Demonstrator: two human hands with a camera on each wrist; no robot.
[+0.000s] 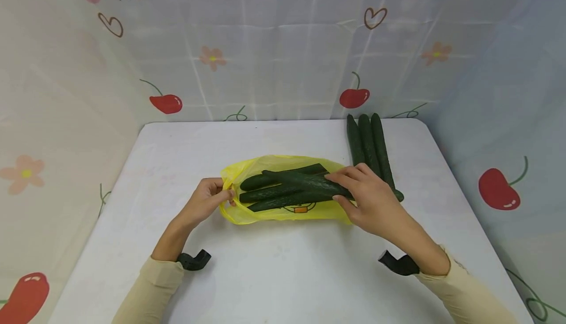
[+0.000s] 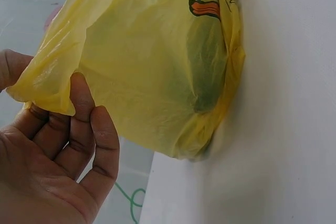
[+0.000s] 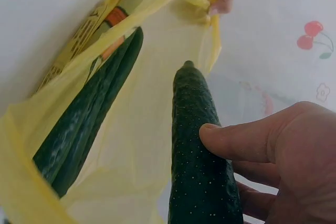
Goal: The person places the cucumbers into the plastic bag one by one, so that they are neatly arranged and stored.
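Note:
A yellow plastic bag (image 1: 265,218) lies on its side on the table with its mouth spread, and several dark green cucumbers (image 1: 274,192) show within it. My left hand (image 1: 205,201) pinches the bag's rim at its left end; the left wrist view shows thin film between thumb and fingers (image 2: 81,103). With thumb and fingers, my right hand (image 1: 373,201) grips a bumpy cucumber (image 3: 199,166) lengthwise over the bag. In the right wrist view its tapered tip points toward the left hand, while other cucumbers (image 3: 94,114) lie inside the bag.
Three more cucumbers (image 1: 368,139) lie side by side at the table's back right, just beyond my right hand. The white table (image 1: 274,275) is enclosed by printed curtains (image 1: 278,44) at the back and sides. A black band (image 1: 194,260) sits on each wrist.

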